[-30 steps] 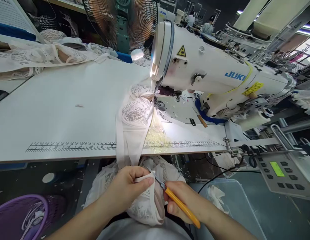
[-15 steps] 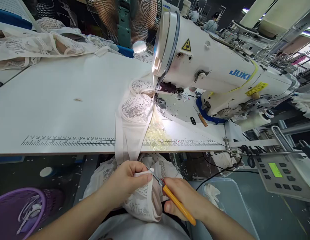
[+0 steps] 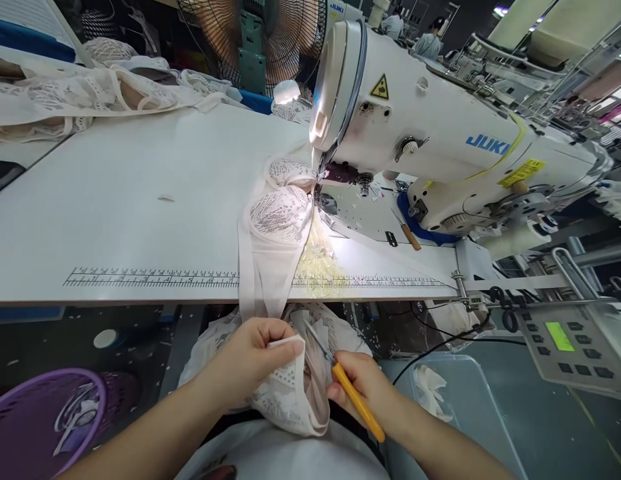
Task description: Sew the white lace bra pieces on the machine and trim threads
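Note:
My left hand [image 3: 263,357] pinches the edge of a white lace bra [image 3: 285,400] between thumb and fingers, just below the table edge. Held by its orange handle in my right hand [image 3: 363,383] is a seam ripper [image 3: 357,400]. Its thin metal shaft points up and left, with the tip a little right of my left thumb, apart from the pinched edge. Another part of white lace bra work [image 3: 280,217] lies on the table, reaching from the sewing machine's needle area over the front edge. Whether the two pieces join is hidden.
The JUKI sewing machine [image 3: 420,113] stands at the right, its control panel [image 3: 565,343] below. A wooden-handled pointed tool [image 3: 409,235] and a razor blade [image 3: 391,239] lie near its base. A purple basket [image 3: 97,400] and a clear plastic bin [image 3: 470,380] stand below the table.
The seam ripper's tip has moved right, away from the edge held by my left thumb. My left hand keeps its pinch. The whole view has shifted slightly.

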Demonstrator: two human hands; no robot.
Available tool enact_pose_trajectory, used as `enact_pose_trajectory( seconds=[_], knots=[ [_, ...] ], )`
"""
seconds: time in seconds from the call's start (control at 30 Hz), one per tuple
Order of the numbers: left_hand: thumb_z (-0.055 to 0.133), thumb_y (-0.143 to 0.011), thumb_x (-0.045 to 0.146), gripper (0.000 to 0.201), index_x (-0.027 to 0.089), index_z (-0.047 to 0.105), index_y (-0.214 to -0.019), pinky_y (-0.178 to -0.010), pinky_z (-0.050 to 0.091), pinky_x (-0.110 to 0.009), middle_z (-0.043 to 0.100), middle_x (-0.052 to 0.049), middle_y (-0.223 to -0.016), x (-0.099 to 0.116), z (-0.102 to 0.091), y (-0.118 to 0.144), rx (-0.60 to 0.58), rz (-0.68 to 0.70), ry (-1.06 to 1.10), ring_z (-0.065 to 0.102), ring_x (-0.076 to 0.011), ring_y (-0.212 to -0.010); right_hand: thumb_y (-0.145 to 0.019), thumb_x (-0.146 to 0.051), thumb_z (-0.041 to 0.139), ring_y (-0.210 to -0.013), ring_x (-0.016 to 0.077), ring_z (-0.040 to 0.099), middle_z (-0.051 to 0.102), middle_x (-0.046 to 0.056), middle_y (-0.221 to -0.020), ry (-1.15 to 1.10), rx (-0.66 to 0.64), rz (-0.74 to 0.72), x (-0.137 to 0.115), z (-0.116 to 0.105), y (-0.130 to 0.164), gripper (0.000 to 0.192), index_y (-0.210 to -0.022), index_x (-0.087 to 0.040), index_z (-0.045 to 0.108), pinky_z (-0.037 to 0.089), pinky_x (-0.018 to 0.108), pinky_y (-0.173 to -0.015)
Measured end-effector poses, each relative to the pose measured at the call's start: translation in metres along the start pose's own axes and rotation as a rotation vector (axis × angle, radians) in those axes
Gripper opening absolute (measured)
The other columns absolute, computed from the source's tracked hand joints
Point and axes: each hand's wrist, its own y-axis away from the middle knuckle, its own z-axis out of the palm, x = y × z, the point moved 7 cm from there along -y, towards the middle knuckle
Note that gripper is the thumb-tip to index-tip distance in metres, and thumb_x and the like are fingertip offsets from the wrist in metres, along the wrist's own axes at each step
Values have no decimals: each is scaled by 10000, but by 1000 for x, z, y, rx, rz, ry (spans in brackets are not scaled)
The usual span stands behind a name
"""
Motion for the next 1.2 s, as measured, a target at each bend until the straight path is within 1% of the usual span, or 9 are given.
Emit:
enact_pose_trajectory(
  seconds=[0.13, 0.3, 0.43, 0.6, 0.7, 0.83, 0.93, 1.03, 1.2],
  knots=[
    [595, -659, 460, 343, 157, 505, -525, -440, 236, -197, 378, 58, -493, 7, -10, 9, 68, 52, -88, 306, -79, -473, -727, -612, 506, -521, 110, 389, 446, -18, -611, -126, 141, -68, -18, -16, 3, 430, -686, -196, 406, 325, 229, -458],
    [605, -689, 416, 285, 167, 584, -551, -461, 316, -201, 460, 34, -524, 12, -24, 18, 177, 161, -183, 384, -103, -517, -694, -277, 594, -774, 187, 549, 593, 61, -870, 5, 97, -290, -51, -3, 6, 244, -904, -190, 507, 448, 297, -681],
    [629, -683, 362, 195, 177, 637, -624, -484, 358, -200, 540, 20, -575, 11, -35, 29, 277, 195, -132, 439, -110, -540, -638, -163, 493, -639, 193, 494, 558, 56, -699, 254, 135, -414, -53, 18, 8, 107, -727, -200, 448, 406, 305, -558],
    [643, -680, 334, 149, 189, 644, -645, -487, 371, -189, 551, 20, -592, 10, -51, 51, 482, 222, -130, 453, -107, -554, -593, -104, 425, -538, 160, 407, 491, 21, -611, 401, 121, -381, -41, 23, 10, 157, -670, -221, 353, 305, 272, -474],
    [633, -695, 352, 158, 198, 648, -663, -477, 388, -190, 580, 10, -610, 7, -66, 61, 582, 233, -166, 482, -120, -565, -593, -90, 415, -526, 150, 387, 468, 10, -599, 397, 128, -368, -37, 10, 15, 176, -658, -224, 320, 283, 262, -468],
    [676, -622, 416, 214, 203, 669, -642, -444, 426, -211, 625, -6, -593, 3, -88, 72, 685, 248, -206, 534, -152, -544, -591, -69, 408, -517, 134, 387, 470, 7, -612, 371, 121, -288, -23, -10, 23, 184, -657, -215, 317, 281, 247, -461],
    [709, -583, 383, 194, 195, 681, -624, -424, 431, -207, 631, 0, -567, 3, -95, 82, 780, 242, -124, 544, -147, -525, -670, -97, 415, -528, 128, 384, 456, 1, -615, 356, 132, -224, -9, -23, 29, 137, -661, -209, 338, 300, 241, -471],
    [739, -540, 304, 152, 191, 670, -616, -402, 421, -188, 627, 20, -546, 3, -97, 90, 890, 216, 23, 535, -123, -491, -756, -193, 455, -532, 118, 375, 435, -10, -603, 283, 158, -142, 4, -33, 33, 162, -649, -208, 335, 309, 228, -465],
    [801, -322, 276, 295, 169, 653, -554, -369, 420, -168, 631, 14, -507, 1, -102, 89, 948, 141, 176, 530, -119, -467, -786, -308, 503, -606, 129, 471, 532, 21, -728, -10, 219, 34, 26, -43, 35, 135, -756, -189, 446, 394, 240, -534]
  ],
)
